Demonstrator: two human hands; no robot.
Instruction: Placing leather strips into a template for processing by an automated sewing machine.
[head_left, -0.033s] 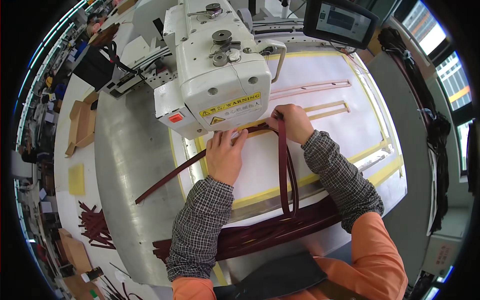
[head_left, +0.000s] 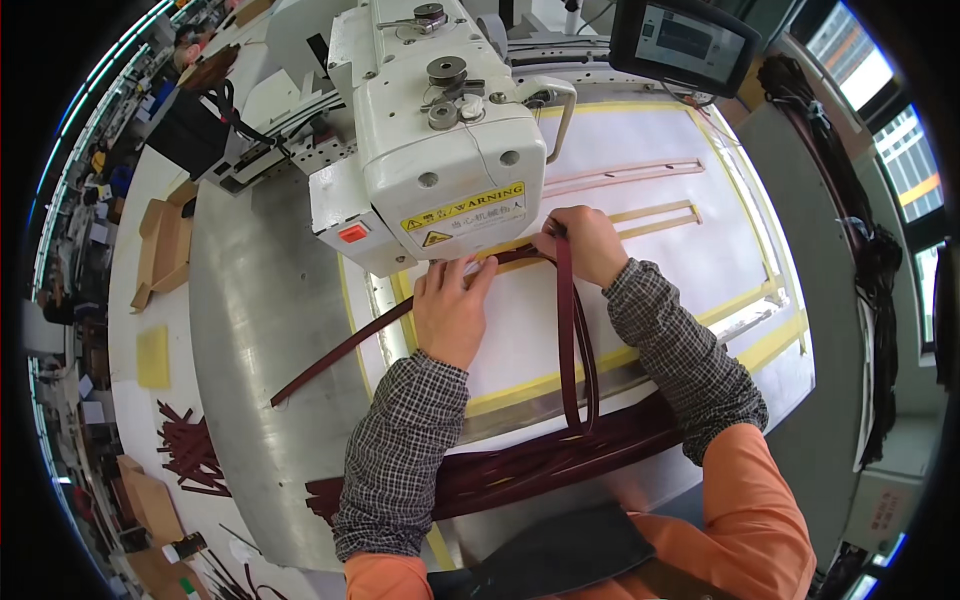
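Observation:
A long, narrow dark red strap [head_left: 340,358] runs from the lower left up to the front of a white industrial sewing machine [head_left: 445,160]. My left hand [head_left: 450,318] holds it down under bent fingertips, just below the machine head. Close to the machine's right side, my right hand [head_left: 588,245] pinches the strap between thumb and fingers. From there the strap hangs in a long loop toward me. Beneath both hands lies a white sheet [head_left: 520,330] with yellow tape lines and slotted outlines. The needle area is hidden behind the machine head.
A bundle of dark red straps [head_left: 540,460] lies along the near edge, and a smaller pile [head_left: 192,450] sits at left. A control screen [head_left: 683,45] stands at back right. Cardboard box [head_left: 163,250] and yellow pad [head_left: 153,358] rest on the left table.

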